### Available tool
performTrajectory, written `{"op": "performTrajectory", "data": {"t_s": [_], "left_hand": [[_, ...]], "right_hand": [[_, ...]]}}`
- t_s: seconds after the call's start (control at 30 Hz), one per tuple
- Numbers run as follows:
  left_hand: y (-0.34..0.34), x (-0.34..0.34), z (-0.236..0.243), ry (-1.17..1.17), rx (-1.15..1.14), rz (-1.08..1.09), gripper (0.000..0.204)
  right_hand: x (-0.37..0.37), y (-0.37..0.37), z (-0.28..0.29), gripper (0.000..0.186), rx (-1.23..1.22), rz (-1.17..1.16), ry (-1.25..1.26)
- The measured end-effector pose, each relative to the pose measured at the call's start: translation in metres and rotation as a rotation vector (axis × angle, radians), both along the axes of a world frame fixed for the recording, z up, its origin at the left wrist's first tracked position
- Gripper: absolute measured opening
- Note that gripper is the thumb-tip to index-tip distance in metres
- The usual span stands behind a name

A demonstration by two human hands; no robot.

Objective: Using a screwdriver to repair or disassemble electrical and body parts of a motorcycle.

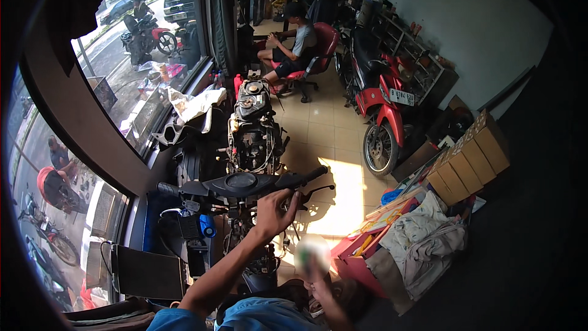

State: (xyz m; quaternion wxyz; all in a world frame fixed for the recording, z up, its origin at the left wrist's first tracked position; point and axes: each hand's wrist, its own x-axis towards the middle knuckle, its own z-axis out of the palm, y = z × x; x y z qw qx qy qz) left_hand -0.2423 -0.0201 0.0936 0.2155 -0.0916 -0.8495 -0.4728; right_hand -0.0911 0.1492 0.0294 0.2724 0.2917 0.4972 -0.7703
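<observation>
A partly stripped motorcycle (252,141) stands in front of me, with its black handlebar cover (242,182) across the near end and a brake lever at the right. My left hand (275,213) is closed at the underside of that cover, just left of the lever; what its curled fingers grip is hidden. Low on the right, my right hand (315,285) is raised with fingers closed on a blurred, partly green object (311,256) that I cannot make out. Blue and black parts (197,224) lie left of the bike.
A seated person (294,49) occupies a red chair beyond the bike. A red scooter (380,104) stands right, before metal shelving. Cardboard boxes (471,153) and piled cloth (416,239) sit near right. Windows line the left; people (58,178) and motorbikes are outside.
</observation>
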Motion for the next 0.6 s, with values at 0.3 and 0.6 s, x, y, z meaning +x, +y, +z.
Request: {"op": "performTrajectory", "data": {"t_s": [0.3, 0.6], "left_hand": [[-0.048, 0.136, -0.058, -0.735, 0.400, 0.104, 0.040], [-0.007, 0.089, -0.074, -0.623, 0.415, 0.060, 0.047]], "right_hand": [[0.005, -0.013, 0.008, 0.047, -0.017, 0.054, 0.051], [-0.002, 0.007, 0.008, 0.043, 0.001, 0.154, 0.055]]}}
